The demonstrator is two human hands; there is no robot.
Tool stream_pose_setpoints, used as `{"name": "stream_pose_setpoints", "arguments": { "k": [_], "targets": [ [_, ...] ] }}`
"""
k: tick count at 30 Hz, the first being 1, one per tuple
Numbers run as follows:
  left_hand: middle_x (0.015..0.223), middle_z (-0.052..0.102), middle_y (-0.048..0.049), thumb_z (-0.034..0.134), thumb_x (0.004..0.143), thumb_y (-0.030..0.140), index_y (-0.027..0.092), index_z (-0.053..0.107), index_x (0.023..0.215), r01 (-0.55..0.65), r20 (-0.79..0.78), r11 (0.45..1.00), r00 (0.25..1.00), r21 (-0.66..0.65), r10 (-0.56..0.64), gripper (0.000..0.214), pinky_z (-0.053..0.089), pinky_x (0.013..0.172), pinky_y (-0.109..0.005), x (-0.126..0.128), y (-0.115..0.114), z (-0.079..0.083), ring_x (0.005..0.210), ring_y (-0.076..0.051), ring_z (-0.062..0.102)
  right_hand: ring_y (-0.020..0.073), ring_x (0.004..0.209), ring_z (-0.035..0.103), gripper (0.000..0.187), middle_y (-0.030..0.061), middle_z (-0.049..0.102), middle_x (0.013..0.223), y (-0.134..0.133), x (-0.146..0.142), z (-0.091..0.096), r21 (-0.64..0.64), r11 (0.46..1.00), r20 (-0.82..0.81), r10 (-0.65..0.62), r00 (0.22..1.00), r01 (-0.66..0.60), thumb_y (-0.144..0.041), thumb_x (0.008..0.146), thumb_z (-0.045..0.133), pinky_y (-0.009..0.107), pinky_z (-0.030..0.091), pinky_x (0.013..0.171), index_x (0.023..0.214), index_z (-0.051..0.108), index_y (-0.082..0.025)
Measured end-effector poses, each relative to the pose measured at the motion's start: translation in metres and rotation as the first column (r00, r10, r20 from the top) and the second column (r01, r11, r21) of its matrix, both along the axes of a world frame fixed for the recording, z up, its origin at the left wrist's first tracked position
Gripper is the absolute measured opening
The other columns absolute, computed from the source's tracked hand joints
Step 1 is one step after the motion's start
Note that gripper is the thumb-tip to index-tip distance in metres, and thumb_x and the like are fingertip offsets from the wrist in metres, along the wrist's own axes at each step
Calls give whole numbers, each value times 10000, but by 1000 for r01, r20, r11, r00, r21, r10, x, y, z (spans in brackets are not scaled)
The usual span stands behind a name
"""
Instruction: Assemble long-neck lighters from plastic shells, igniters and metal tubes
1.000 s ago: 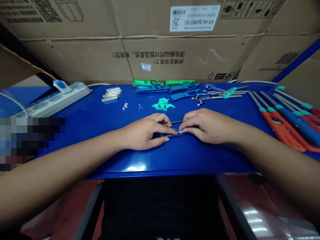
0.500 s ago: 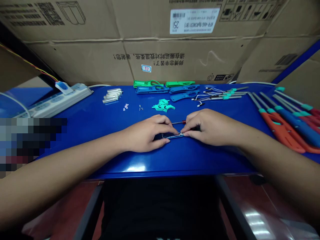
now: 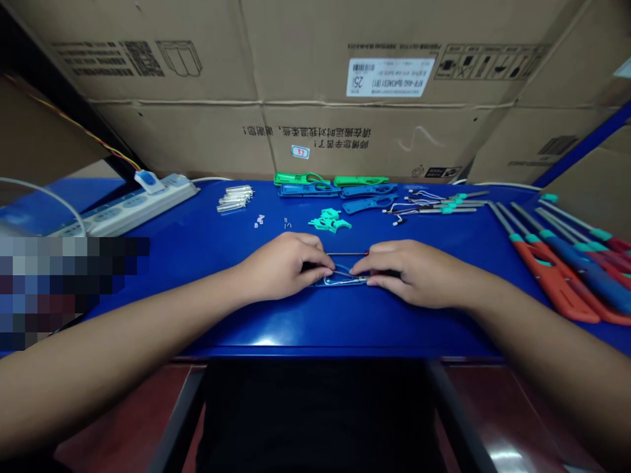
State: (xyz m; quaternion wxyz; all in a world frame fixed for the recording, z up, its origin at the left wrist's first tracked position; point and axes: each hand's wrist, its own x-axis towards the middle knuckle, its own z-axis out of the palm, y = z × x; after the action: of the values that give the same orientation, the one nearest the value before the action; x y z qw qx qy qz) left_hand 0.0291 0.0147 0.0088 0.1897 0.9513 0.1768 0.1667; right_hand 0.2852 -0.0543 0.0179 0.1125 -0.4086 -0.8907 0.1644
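On the blue metal workbench, the left hand and right hand meet near the middle, fingers curled inward and pinching from either side a slim blue lighter part with a wire loop and silver tip, which sits low against the bench. A thin metal rod with a red end spans the gap just beyond the fingertips. Farther off lie teal plastic pieces, metal tubes, blue lighter shells, green lighter shells, wired metal rods, orange utility lighters and blue utility lighters, with a power strip at left and cardboard cartons behind.
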Motion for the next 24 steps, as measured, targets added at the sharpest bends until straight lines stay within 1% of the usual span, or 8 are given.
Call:
{"name": "stream_pose_setpoints", "arguments": {
  "k": [2,5,10,14,16,18,21,24],
  "targets": [
    [914,691,-47,584,922,212,189,747,1024,12,-10,1000,1000,13,-12,193,519,769,-275,0,0,0,833,-151,659,157,813,621,285,52,668,915,0,2,-3,19,999,-19,35,999,-35,-200,955,538,269,462,723,1167,726,-235],
    [929,690,-53,585,906,202,185,736,1068,42,-28,999,999,10,-41,222,524,761,-279,-1,-2,0,824,-153,657,145,763,595,297,39,633,845,1,4,-6,26,999,-36,47,998,-46,-199,963,518,257,448,682,1142,747,-263],
    [881,692,-55,576,893,178,185,745,1039,115,-57,993,992,8,-114,223,516,738,-278,-2,-8,5,781,-152,649,150,829,616,265,38,640,913,3,2,-5,-97,995,-77,-21,997,13,-230,950,553,276,473,756,1126,748,-262],
    [847,686,-44,591,878,155,175,744,1044,134,-66,988,988,-80,-139,227,504,693,-244,-3,-14,12,731,-129,641,147,859,618,248,37,628,938,5,0,-4,-175,985,-114,-33,993,13,-249,950,557,281,477,799,1097,755,-255],
    [837,682,-37,599,879,159,173,745,1046,132,-62,980,988,-146,-142,222,507,683,-227,-4,-16,14,706,-114,641,148,885,614,256,39,624,966,5,-1,-5,-187,982,-120,-28,992,5,-244,952,550,285,475,820,1111,750,-262],
    [829,683,-34,613,876,163,172,746,1050,126,-77,979,987,-159,-140,220,513,682,-227,-3,-19,12,695,-114,642,154,911,609,272,42,621,989,4,-3,-5,-173,985,-98,-35,995,17,-228,955,538,298,471,842,1127,744,-275],
    [850,691,-48,620,877,163,179,746,1061,135,-140,991,981,-12,-135,224,518,706,-272,-1,-25,6,748,-154,645,167,906,598,298,44,619,980,2,-5,-5,-127,991,-28,-37,999,33,-200,955,520,320,465,845,1132,743,-292],
    [862,684,-74,592,917,224,171,744,1058,194,-200,967,967,165,-160,213,518,737,-328,0,-30,4,810,-202,627,174,884,586,320,47,617,964,0,-6,-3,-85,996,22,-25,999,27,-174,952,506,330,460,827,1135,739,-295]
  ]
}}
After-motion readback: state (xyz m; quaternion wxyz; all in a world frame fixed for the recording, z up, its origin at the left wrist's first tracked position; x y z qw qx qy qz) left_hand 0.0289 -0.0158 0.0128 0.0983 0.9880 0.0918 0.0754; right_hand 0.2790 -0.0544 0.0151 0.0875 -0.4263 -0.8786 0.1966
